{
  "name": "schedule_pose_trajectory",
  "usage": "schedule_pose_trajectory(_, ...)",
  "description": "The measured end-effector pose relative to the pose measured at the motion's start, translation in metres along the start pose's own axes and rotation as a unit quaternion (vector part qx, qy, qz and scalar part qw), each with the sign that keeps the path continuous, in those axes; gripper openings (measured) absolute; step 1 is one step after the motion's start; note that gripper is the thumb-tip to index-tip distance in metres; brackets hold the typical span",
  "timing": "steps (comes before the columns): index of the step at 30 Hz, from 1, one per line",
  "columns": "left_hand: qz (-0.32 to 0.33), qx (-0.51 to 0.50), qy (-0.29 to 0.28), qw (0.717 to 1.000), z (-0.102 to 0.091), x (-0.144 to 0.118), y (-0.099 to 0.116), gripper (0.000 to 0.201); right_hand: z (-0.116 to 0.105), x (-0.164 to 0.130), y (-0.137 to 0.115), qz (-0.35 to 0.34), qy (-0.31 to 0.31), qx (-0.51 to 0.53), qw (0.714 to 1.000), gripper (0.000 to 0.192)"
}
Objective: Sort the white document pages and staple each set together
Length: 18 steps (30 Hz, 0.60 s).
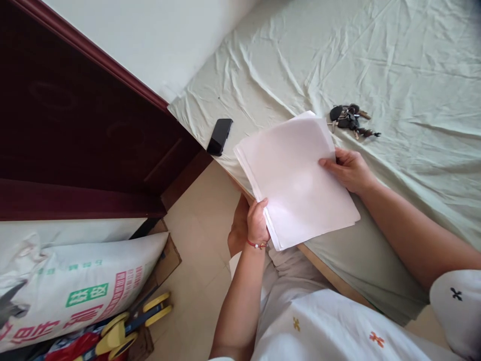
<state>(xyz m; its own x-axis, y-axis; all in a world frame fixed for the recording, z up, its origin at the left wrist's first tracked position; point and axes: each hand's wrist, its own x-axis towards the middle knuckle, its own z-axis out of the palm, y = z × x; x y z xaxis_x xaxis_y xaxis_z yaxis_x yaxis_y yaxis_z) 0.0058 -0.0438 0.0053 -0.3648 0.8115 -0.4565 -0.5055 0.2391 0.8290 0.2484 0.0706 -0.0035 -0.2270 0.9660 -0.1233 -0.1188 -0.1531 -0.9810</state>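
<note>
The stack of paper (296,180) hides most fingers of both hands, and the printed sack (75,286) is cut off at the left edge

A stack of blank white paper (296,180) held over the bed's edge.
The sheets sit slightly fanned, tilted, gripped at two opposite edges above pale green bedding.

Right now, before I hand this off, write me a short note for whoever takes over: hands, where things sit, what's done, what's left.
Left hand: gripping the stack of white paper at its near-left edge.
Right hand: holding the stack's right edge.
The stack is held over the edge of the bed, roughly squared, sheets slightly fanned at the left.
On the sheet: bunch of keys beyond the right hand, black phone near the corner.
Done: papers gathered in both hands.
Left: stack not yet set down.
</note>
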Motion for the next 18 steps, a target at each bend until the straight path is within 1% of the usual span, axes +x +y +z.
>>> schedule_pose_trajectory(2, 0.008, 0.012, 0.011, 1.000, 0.002, 0.006, 0.000, 0.040, -0.001, 0.000, -0.001, -0.019, 0.040, -0.049, 0.998, 0.026)
schedule_pose_trajectory(4, 0.019, 0.025, -0.004, 0.999, 0.004, 0.012, -0.003, 0.042, -0.001, 0.000, -0.002, -0.040, 0.091, -0.121, 0.988, 0.025)
schedule_pose_trajectory(6, 0.025, 0.035, -0.028, 0.999, 0.004, 0.015, -0.006, 0.045, -0.001, -0.001, -0.005, -0.067, 0.132, -0.199, 0.969, 0.024)
schedule_pose_trajectory(8, 0.032, 0.043, -0.038, 0.998, 0.002, 0.017, -0.010, 0.045, -0.001, -0.002, -0.006, -0.094, 0.161, -0.264, 0.947, 0.022)
schedule_pose_trajectory(10, 0.047, 0.054, -0.039, 0.997, -0.001, 0.017, -0.013, 0.043, -0.002, -0.001, -0.007, -0.102, 0.187, -0.287, 0.934, 0.020)
schedule_pose_trajectory(11, 0.056, 0.061, -0.042, 0.996, -0.002, 0.017, -0.014, 0.042, -0.002, 0.001, -0.008, -0.097, 0.198, -0.267, 0.938, 0.019)
schedule_pose_trajectory(12, 0.066, 0.069, -0.048, 0.994, -0.003, 0.016, -0.015, 0.042, -0.003, 0.003, -0.008, -0.088, 0.207, -0.223, 0.948, 0.019)
schedule_pose_trajectory(14, 0.084, 0.089, -0.060, 0.991, -0.004, 0.016, -0.016, 0.044, -0.007, 0.007, -0.011, -0.065, 0.227, -0.085, 0.968, 0.018)
schedule_pose_trajectory(16, 0.095, 0.104, -0.063, 0.988, -0.003, 0.015, -0.016, 0.047, -0.013, 0.011, -0.015, -0.030, 0.253, 0.034, 0.966, 0.019)
schedule_pose_trajectory(18, 0.093, 0.101, -0.066, 0.988, -0.002, 0.015, -0.015, 0.051, -0.023, 0.013, -0.020, 0.006, 0.268, 0.078, 0.960, 0.024)
